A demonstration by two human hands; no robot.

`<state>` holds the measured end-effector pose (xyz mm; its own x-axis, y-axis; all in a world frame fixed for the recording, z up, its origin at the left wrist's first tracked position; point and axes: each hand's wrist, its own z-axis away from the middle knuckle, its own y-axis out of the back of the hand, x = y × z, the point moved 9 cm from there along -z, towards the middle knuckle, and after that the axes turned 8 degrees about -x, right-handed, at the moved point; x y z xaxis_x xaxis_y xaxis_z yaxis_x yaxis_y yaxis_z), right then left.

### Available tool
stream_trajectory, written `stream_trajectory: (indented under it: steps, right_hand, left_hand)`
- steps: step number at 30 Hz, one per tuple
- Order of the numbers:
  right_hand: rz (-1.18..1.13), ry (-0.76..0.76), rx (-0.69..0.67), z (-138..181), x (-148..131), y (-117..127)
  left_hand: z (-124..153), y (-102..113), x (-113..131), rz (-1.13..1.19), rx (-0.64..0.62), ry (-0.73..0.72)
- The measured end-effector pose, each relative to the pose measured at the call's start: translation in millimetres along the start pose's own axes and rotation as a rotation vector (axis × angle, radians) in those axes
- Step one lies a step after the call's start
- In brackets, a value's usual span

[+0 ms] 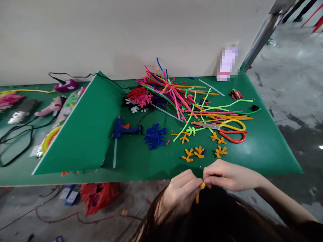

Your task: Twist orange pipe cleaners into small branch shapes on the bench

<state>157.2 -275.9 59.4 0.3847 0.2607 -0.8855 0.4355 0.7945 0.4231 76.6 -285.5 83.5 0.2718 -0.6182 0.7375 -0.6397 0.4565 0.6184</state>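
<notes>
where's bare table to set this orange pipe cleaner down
Bare green tabletop lies right of the scissors with yellow and red handles, and below the blue felt snowflakes, left of the orange pipe-cleaner sprigs. Crowded: the multicoloured pipe-cleaner pile.

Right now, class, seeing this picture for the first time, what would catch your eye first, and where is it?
A bright fan of pipe cleaners bursts across the back of the green table, with yellow-and-red scissors at its front right. Closest to the viewer, the left hand and right hand pinch a small orange pipe cleaner.
</notes>
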Motion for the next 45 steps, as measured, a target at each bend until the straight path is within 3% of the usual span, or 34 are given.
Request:
stream_trajectory:
  steps: [1, 3, 6, 8, 11, 14, 17, 21, 23, 27, 32, 37, 39, 43, 45]
  right_hand:
    - [-0.09, -0.021, 0.028, -0.1, 1.9, 4.2]
    - [-0.15, -0.079, 0.248, 2.2, 10.0, 18.9]
    - [-0.026, -0.103, 0.688, 14.9, 14.0, 31.1]
    - [0.062, -0.059, 0.808, 15.2, 9.7, 21.8]
    - [0.094, -0.023, 0.851, 8.8, 9.5, 8.8]
    - [0.061, -0.027, 0.903, 10.1, 15.9, 11.2]
    - [0.009, -0.054, 0.862, 11.8, 21.9, 17.9]
    - [-0.032, 0.009, 0.674, 6.1, 11.4, 21.9]
    - [-0.052, 0.067, 0.625, 4.3, 2.3, 25.3]
    - [-0.113, 0.1, 0.615, 3.4, -3.4, 33.7]
    - [-0.291, 0.11, 0.556, -0.4, 2.8, 29.6]
    - [-0.27, 0.141, 0.622, 0.7, 3.7, 25.6]
    - [-0.158, 0.089, 0.714, 5.8, 2.6, 24.5]
    - [0.278, 0.003, 1.145, 42.0, -25.4, 19.6]
    - [0.392, 0.006, 1.159, 43.4, -38.2, 6.5]
  left_hand:
    - [1.4, 2.3, -0.5, -0.014, 0.05, 0.001]
    - [6.3, 10.0, -14.4, -0.03, 0.204, 0.129]
    - [16.3, 17.4, -31.7, -0.172, 0.402, 0.301]
    - [17.8, 16.5, -26.1, -0.383, 0.464, 0.273]
    - [14.0, 3.6, -11.4, -0.609, 0.448, 0.168]
    - [10.0, -6.4, -4.0, -0.617, 0.396, 0.127]
    - [5.8, -4.3, -14.0, -0.48, 0.306, 0.245]
    - [-1.5, 13.2, -30.0, -0.374, 0.202, 0.399]
    - [-8.1, 13.2, -37.5, -0.153, 0.096, 0.404]
    - [-6.4, -7.8, -55.5, 0.491, -0.075, 0.55]
    - [1.8, -18.6, -60.2, 0.791, -0.044, 0.601]
    - [6.4, -29.3, -65.1, 1.026, -0.018, 0.645]
    - [6.5, -28.7, -70.0, 0.973, 0.031, 0.66]
    - [9.0, -9.5, -80.8, 0.646, 0.298, 0.656]
    - [8.4, -2.8, -78.7, 0.502, 0.378, 0.625]
